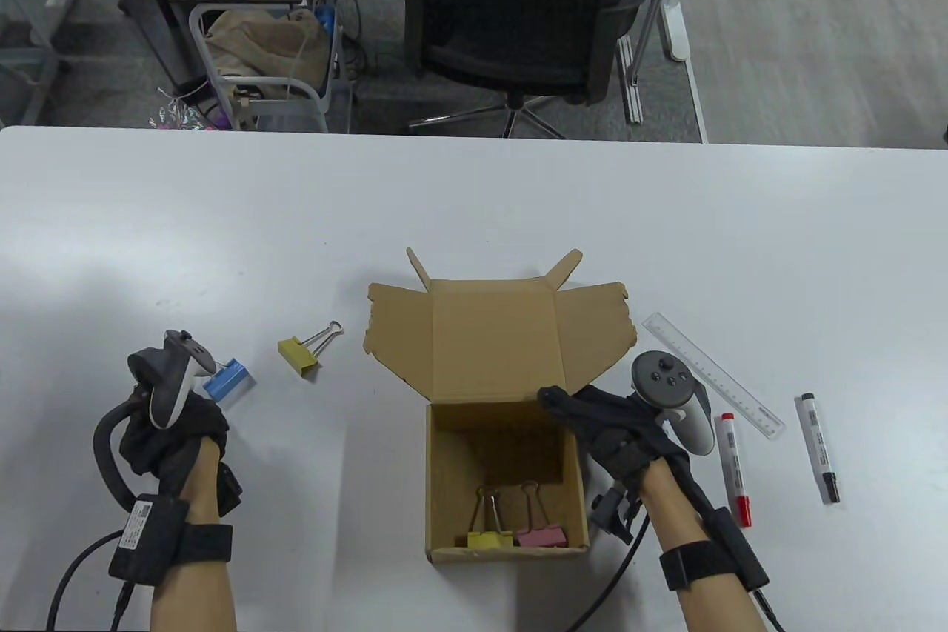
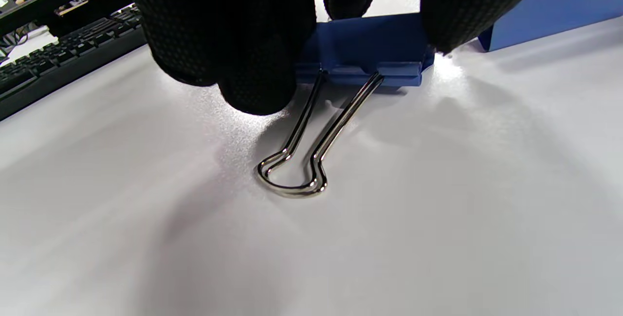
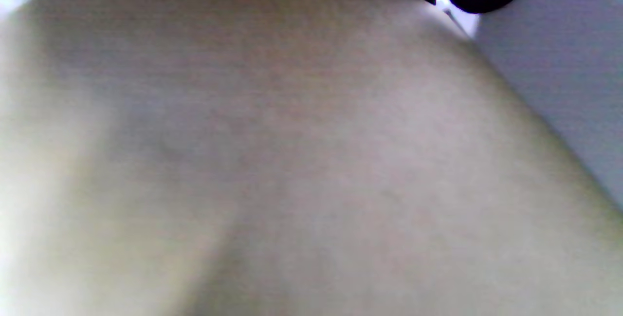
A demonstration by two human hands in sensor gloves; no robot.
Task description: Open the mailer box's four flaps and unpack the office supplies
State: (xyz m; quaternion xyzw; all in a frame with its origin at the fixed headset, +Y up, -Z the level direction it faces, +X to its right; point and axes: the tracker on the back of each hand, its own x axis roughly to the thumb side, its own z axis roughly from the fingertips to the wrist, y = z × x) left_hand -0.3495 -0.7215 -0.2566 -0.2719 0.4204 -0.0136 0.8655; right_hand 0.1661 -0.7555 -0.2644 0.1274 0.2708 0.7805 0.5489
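The left hand (image 1: 174, 424) pinches a blue binder clip (image 1: 228, 380) against the white surface (image 1: 474, 217), its fingers (image 2: 258, 67) curled over the clip's body while the wire handle lies flat just below them. A yellow binder clip (image 1: 304, 350) lies on the surface to the right of those fingers, apart from them. The right hand (image 1: 615, 432) rests at the far right corner of the open cardboard box (image 1: 503, 439), its fingers curled over the rim; the right wrist view shows only blurred cardboard. Inside the box, near its front wall, sit a yellow clip (image 1: 489, 532) and a pink clip (image 1: 541, 532). Right of that hand lie a clear ruler (image 1: 711, 376), a red marker (image 1: 735, 469) and a black marker (image 1: 817, 448); their label print is too small to read.
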